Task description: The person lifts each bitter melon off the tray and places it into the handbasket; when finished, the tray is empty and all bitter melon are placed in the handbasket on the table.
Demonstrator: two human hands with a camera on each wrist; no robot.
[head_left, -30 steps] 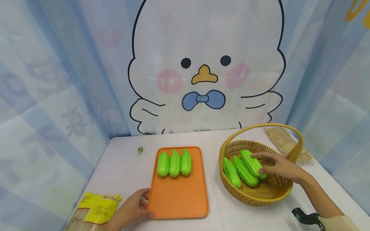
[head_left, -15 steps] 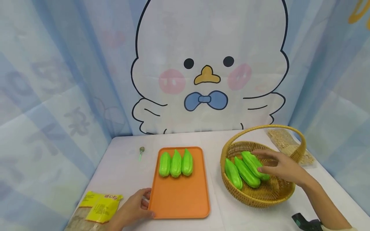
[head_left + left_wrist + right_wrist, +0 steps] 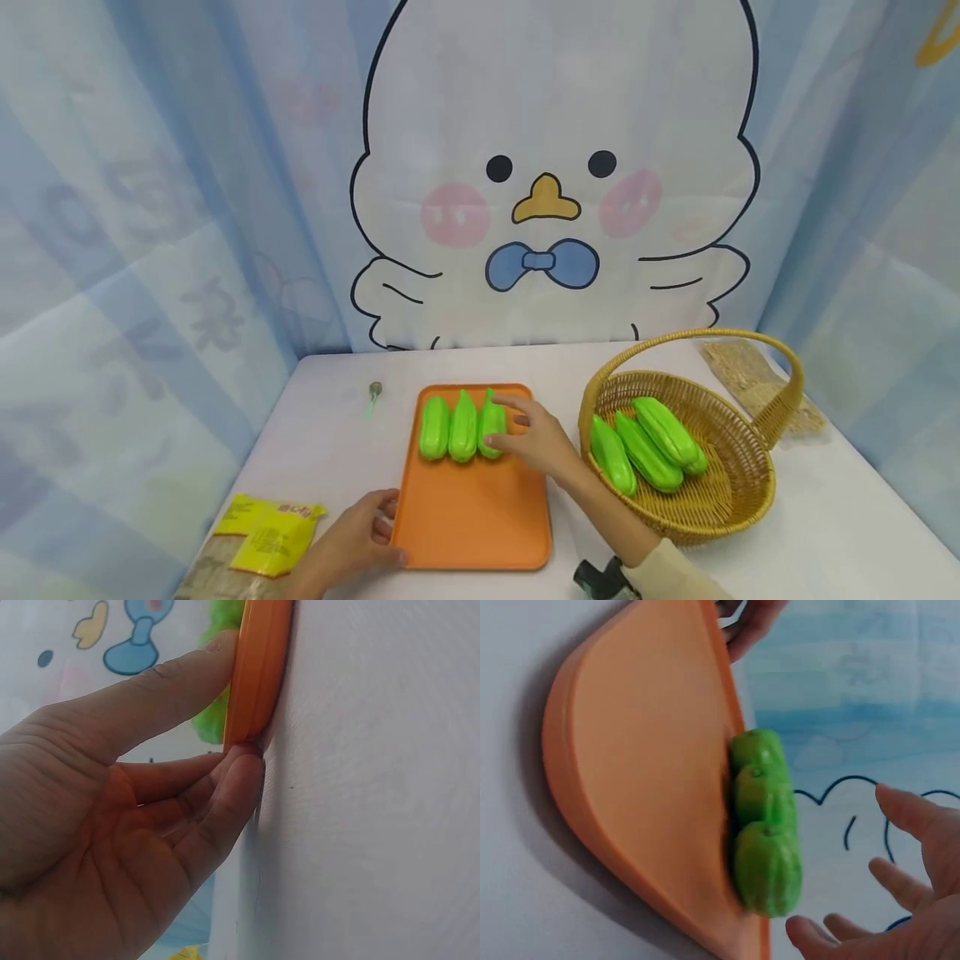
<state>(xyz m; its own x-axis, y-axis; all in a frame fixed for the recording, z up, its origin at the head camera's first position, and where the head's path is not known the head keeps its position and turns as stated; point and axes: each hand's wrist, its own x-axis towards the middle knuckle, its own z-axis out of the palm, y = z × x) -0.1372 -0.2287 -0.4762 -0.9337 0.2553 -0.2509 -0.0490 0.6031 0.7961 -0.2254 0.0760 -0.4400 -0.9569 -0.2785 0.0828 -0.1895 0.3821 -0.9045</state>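
Note:
Three bright green ridged gourds [image 3: 462, 427] lie side by side on the far half of an orange tray [image 3: 472, 517]. At the tray's near left edge, my left hand [image 3: 352, 537] pinches its rim, the thumb at the top and the fingertips under the outer side in the left wrist view. My right hand [image 3: 543, 437] hovers over the rightmost gourd [image 3: 769, 870] with spread fingers. In the right wrist view a gap shows between those fingers and the gourds. To the right, a wicker basket [image 3: 727, 500] holds several more green gourds [image 3: 651, 454].
The basket's tall handle [image 3: 697, 335] arches over it. A yellow-labelled packet [image 3: 273, 537] lies at the near left. Behind the basket is a clear bag of pale flakes [image 3: 738, 375]. A small green-stemmed item [image 3: 374, 392] lies left of the tray. Printed curtains [image 3: 547, 308] bound the table.
My right hand has left the basket and moved left, above the tray, with nothing in it. The left hand stays at the tray's edge. The head view has shifted slightly.

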